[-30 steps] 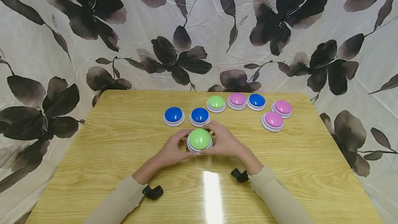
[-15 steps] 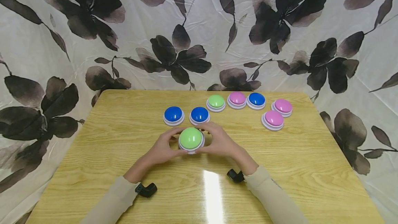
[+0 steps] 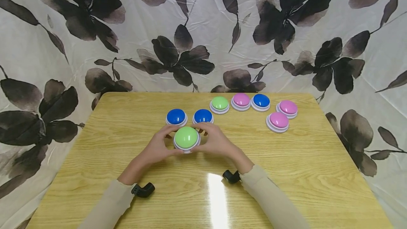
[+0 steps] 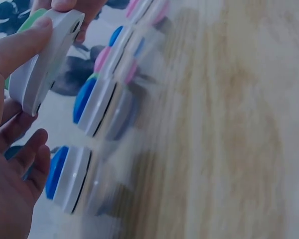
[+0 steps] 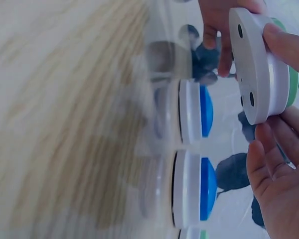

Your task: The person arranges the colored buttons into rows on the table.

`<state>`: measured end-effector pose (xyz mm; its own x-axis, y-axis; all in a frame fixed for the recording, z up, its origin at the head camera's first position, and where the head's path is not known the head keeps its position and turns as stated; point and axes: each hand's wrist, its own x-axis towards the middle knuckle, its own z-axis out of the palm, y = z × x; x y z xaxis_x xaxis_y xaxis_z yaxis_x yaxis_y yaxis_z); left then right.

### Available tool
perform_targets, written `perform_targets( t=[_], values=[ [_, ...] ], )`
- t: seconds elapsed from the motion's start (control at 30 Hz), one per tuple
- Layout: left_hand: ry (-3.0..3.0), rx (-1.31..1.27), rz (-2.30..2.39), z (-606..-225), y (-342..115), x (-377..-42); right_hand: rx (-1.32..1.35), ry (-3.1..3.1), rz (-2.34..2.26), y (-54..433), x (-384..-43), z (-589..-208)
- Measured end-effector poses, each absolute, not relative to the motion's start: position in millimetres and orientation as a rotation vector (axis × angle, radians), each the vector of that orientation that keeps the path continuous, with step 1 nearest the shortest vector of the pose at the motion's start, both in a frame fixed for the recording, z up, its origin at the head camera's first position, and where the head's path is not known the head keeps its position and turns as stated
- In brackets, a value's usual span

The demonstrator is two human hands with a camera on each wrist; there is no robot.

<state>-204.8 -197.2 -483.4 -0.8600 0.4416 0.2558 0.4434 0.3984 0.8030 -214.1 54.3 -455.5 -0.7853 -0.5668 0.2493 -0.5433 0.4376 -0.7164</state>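
Note:
A push button with a green dome and white base (image 3: 186, 137) is held between both hands in the head view. My left hand (image 3: 158, 146) grips its left side, thumb near the front edge and fingers behind. On the opposite side my right hand (image 3: 216, 140) pinches the rim the same way. Both wrist views show the base (image 5: 254, 64) lifted off the tabletop, its underside with dark round feet visible. Just behind the hands, two blue push buttons stand on the table, a left one (image 3: 176, 116) and a right one (image 3: 202, 115), their front edges partly covered.
Along the back of the wooden table (image 3: 286, 172) stand another green button (image 3: 219, 103), a pink button (image 3: 241, 100) and a blue button (image 3: 261, 100). Farther right, two pink buttons (image 3: 278, 119) touch or nearly touch. Flower-printed cloth (image 3: 222, 45) hangs behind the table.
Both hands have carried the green button leftward and slightly away from the body, from in front of the right blue button to between the two blue ones. The other buttons stay put.

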Motion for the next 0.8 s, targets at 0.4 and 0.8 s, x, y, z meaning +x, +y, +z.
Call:
perform_targets(
  t=[0.4,0.8],
  values=[
    [-2.643,-0.691,-1.543,-474.8,-226.7,-214.1,-1.006,2.635,-1.268,17.5,-234.4,-447.7],
    [-2.662,-0.624,-1.523,-450.0,-247.9,-220.5,-1.005,2.57,-1.28,-20.5,-260.4,-442.1]
  ],
)
